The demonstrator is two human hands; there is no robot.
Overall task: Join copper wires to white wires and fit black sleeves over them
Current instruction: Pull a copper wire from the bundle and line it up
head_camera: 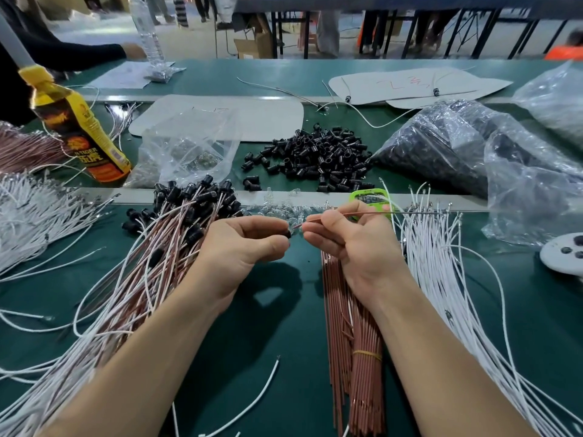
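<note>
Above the near middle of the green surface (pixel 284 342), two hands meet almost fingertip to fingertip. The left hand (pixel 243 244) pinches a small black sleeve (pixel 287 234) between thumb and forefinger. The right hand (pixel 350 247) pinches a single copper wire (pixel 372 212); its left end points at the sleeve, though I cannot tell whether they touch, and the rest runs off to the right. Under the right wrist lies a copper wire bundle (pixel 353 310) bound by a yellow rubber band (pixel 367 354), with a fan of white wires (pixel 441 263) just right of it. Left of the hands lies a heap of joined wires (pixel 164 247) with sleeves fitted. Farther off sits a pile of loose sleeves (pixel 315 159), between a clear plastic bag (pixel 189 146) and a bag of dark parts (pixel 441 143).
</note>
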